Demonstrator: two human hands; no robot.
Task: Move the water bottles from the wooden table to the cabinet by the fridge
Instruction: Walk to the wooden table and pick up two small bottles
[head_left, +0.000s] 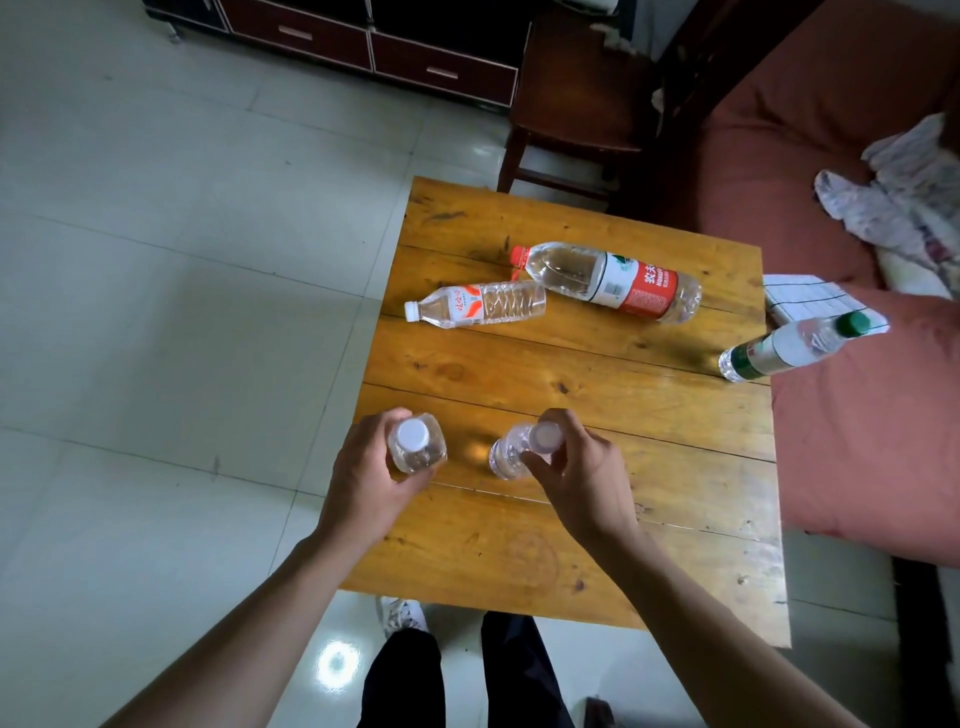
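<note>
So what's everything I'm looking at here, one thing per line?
wooden table: one, yellow-brown, centre
small bottles: two, clear, upright at the near edge, one in the left hand, one in the right hand
red-label bottle: one, large, lying on its side
white-cap bottle: one, clear, lying beside it
green-cap bottle: one, standing at the table's right edge
chair: one, dark wood, behind the table
sofa: one, reddish, right
drawer cabinet: one, dark, top
left hand: grips a bottle
right hand: grips a bottle
</note>
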